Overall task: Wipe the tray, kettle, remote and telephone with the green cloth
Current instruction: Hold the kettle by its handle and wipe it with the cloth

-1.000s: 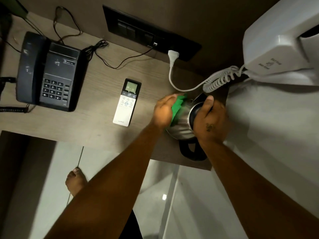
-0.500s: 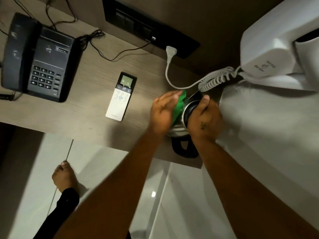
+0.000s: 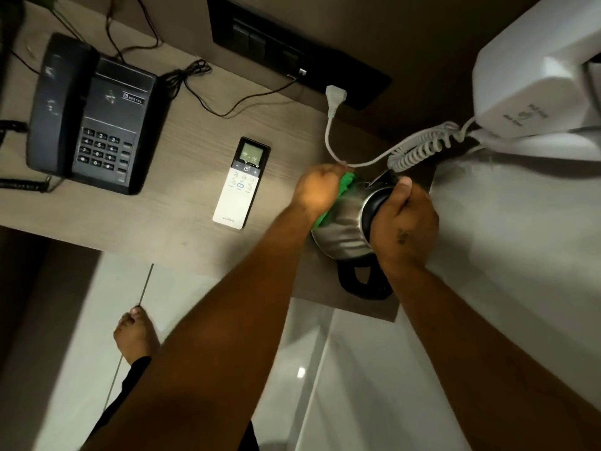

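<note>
A steel kettle [image 3: 344, 231] with a black handle stands at the desk's right end. My right hand [image 3: 401, 224] grips its top and lid. My left hand [image 3: 317, 187] presses the green cloth [image 3: 346, 183] against the kettle's left side, and the cloth is mostly hidden under the fingers. A white remote [image 3: 242, 183] with a lit screen lies face up on the desk, left of my left hand. The black telephone [image 3: 92, 117] sits at the desk's far left. No tray is visible.
A white wall-mounted hair dryer [image 3: 533, 76] with a coiled cord hangs at the upper right. A white plug [image 3: 335, 96] and its cable trail just behind my left hand. A black switch panel [image 3: 292, 53] runs along the back wall. A bare foot [image 3: 135, 333] stands on the floor below the desk edge.
My left hand has slid with the cloth along the kettle's side toward its far upper part. My right hand keeps its hold on the top.
</note>
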`<action>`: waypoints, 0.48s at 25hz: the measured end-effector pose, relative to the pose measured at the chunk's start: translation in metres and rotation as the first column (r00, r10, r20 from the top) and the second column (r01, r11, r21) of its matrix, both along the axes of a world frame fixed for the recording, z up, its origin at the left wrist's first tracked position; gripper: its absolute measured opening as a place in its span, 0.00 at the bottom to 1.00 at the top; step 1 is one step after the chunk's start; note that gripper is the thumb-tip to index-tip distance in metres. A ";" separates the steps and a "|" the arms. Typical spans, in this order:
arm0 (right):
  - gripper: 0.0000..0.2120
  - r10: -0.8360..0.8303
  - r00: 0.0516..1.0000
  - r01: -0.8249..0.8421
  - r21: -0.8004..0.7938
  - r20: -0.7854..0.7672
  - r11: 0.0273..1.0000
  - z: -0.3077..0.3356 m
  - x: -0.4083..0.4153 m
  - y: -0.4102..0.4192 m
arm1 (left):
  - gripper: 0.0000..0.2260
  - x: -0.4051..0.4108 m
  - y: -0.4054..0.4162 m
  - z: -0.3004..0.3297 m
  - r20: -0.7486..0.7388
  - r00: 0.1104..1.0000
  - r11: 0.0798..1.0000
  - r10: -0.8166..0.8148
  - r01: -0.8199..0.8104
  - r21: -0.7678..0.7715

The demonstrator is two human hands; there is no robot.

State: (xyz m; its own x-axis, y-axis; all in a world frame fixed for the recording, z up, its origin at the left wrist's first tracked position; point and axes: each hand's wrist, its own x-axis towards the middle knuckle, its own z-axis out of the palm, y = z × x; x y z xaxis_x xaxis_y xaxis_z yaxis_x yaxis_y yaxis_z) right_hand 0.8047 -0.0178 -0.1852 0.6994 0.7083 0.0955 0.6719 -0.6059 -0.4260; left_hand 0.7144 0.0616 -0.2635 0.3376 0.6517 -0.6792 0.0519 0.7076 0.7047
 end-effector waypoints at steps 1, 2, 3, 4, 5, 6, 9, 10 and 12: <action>0.19 -0.005 1.000 0.005 -0.002 0.005 1.000 0.000 0.000 0.000 | 0.16 0.001 -0.009 0.006 0.018 0.999 0.997 0.043 -0.044 0.061; 0.18 -0.010 1.000 0.010 -0.002 0.011 1.000 0.000 0.000 0.000 | 0.17 -0.002 -0.026 0.010 0.060 0.993 0.987 0.106 -0.112 0.111; 0.18 -0.013 1.000 0.013 -0.005 0.014 1.000 0.000 0.000 0.000 | 0.19 -0.007 -0.048 0.013 0.096 0.981 0.976 0.166 -0.178 0.128; 0.18 -0.013 1.000 0.013 -0.009 0.014 1.000 0.001 0.000 0.000 | 0.20 -0.012 -0.075 0.011 0.088 0.970 0.963 0.225 -0.235 0.133; 0.18 -0.009 1.000 0.009 -0.011 0.008 1.000 0.001 0.000 0.000 | 0.22 -0.019 -0.101 0.007 0.040 0.963 0.954 0.266 -0.269 0.134; 0.19 -0.003 1.000 0.003 -0.009 0.000 1.000 0.001 0.000 -0.001 | 0.23 -0.022 -0.115 0.002 -0.002 0.956 0.950 0.292 -0.290 0.119; 0.19 0.005 1.000 -0.005 0.003 -0.003 1.000 0.002 0.000 -0.002 | 0.19 -0.011 -0.081 -0.014 -0.004 0.938 0.937 0.348 -0.348 -0.035; 0.19 0.005 1.000 -0.005 0.004 -0.002 1.000 0.002 -0.001 -0.002 | 0.17 -0.006 -0.061 -0.011 -0.013 0.944 0.941 0.329 -0.329 -0.081; 0.17 0.007 1.000 -0.008 0.018 0.004 1.000 0.003 -0.002 -0.002 | 0.15 0.003 -0.033 0.001 0.002 0.966 0.960 0.260 -0.259 -0.107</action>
